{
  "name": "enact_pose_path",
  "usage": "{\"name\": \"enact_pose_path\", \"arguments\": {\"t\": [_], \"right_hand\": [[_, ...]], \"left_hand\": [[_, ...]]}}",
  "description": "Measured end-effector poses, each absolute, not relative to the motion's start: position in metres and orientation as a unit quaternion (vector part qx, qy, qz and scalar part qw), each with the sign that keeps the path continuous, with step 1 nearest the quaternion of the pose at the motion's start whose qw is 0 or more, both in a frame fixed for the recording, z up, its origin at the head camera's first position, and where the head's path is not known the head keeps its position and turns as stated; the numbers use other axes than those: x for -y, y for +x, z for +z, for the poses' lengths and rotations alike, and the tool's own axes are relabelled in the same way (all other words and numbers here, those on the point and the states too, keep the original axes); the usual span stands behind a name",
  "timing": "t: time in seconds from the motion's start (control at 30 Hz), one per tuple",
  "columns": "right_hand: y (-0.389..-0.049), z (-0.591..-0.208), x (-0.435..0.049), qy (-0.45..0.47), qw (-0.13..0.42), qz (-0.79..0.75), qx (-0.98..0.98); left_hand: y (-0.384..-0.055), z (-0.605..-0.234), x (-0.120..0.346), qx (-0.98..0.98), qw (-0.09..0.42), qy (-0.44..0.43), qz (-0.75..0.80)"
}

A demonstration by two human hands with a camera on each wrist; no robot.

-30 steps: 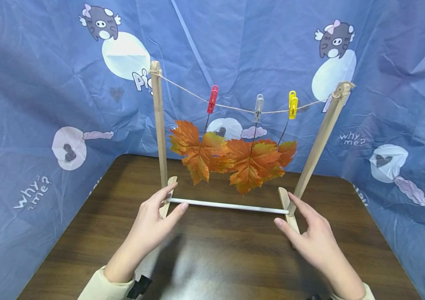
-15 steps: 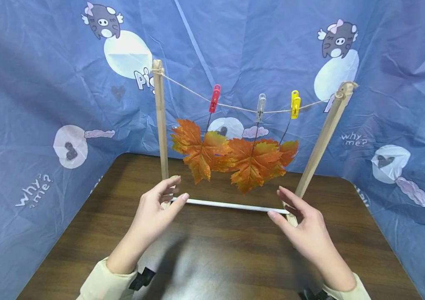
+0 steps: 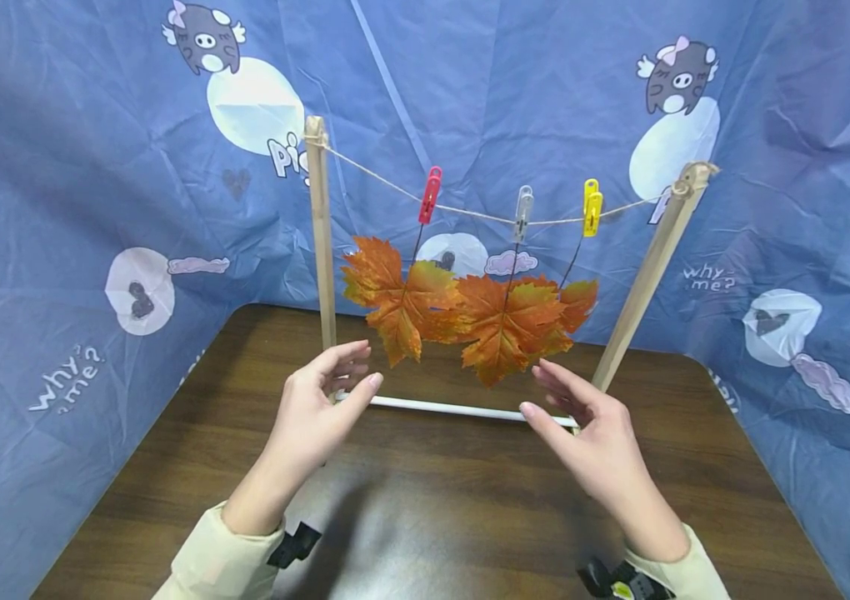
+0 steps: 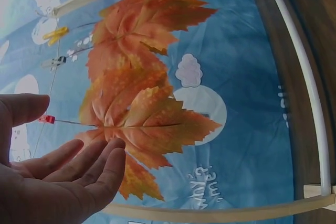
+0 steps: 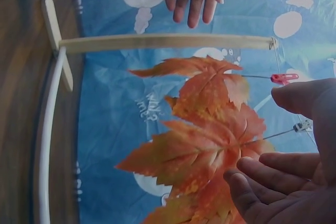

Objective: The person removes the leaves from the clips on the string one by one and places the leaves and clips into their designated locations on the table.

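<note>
A small wooden frame with two posts (image 3: 322, 242) and a white crossbar (image 3: 455, 409) stands on the table. String (image 3: 372, 174) sags between the post tops. Clipped to it are a red clothespin (image 3: 431, 196), a clear clothespin (image 3: 522, 213) and a yellow clothespin (image 3: 592, 208), each gripping the stem of an orange maple leaf (image 3: 402, 296). The leaves overlap one another. My left hand (image 3: 316, 408) hovers in front of the bar's left end, fingers loosely bent, holding nothing. Opposite it, my right hand (image 3: 593, 437) is likewise relaxed and bare, partly hiding the frame's right foot.
The brown wooden table (image 3: 440, 517) reaches back to a blue curtain (image 3: 440, 75) printed with cartoon pigs. The right post (image 3: 650, 279) leans outward in the head view. Black straps (image 3: 296, 543) circle both wrists.
Both hands have come away from the frame's feet and drawn inward toward each other, slightly raised. The frame, clothespins and leaves keep their places.
</note>
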State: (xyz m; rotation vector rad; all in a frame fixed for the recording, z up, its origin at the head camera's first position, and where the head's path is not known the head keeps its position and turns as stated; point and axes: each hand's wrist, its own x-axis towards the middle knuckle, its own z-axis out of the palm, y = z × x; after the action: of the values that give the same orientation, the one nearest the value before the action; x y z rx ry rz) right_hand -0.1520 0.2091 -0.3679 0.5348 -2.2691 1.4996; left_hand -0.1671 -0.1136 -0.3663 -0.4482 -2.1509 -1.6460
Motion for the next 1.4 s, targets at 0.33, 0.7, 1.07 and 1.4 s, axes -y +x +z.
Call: {"name": "enact_pose_path", "arguments": {"t": [0.33, 0.7, 1.07, 1.4], "right_hand": [[-0.162, -0.358, -0.195, 0.217, 0.203, 0.543, 0.785], [-0.171, -0.341, -0.179, 0.231, 0.201, 0.559, 0.771], [-0.18, -0.321, -0.166, 0.25, 0.202, 0.557, 0.766], [-0.189, -0.301, -0.157, 0.275, 0.211, 0.552, 0.758]], "left_hand": [[-0.173, -0.358, 0.108, 0.748, 0.212, -0.16, -0.609], [-0.179, -0.348, 0.107, 0.743, 0.222, -0.163, -0.609], [-0.186, -0.339, 0.106, 0.74, 0.233, -0.176, -0.606], [-0.194, -0.326, 0.101, 0.746, 0.246, -0.181, -0.591]]}}
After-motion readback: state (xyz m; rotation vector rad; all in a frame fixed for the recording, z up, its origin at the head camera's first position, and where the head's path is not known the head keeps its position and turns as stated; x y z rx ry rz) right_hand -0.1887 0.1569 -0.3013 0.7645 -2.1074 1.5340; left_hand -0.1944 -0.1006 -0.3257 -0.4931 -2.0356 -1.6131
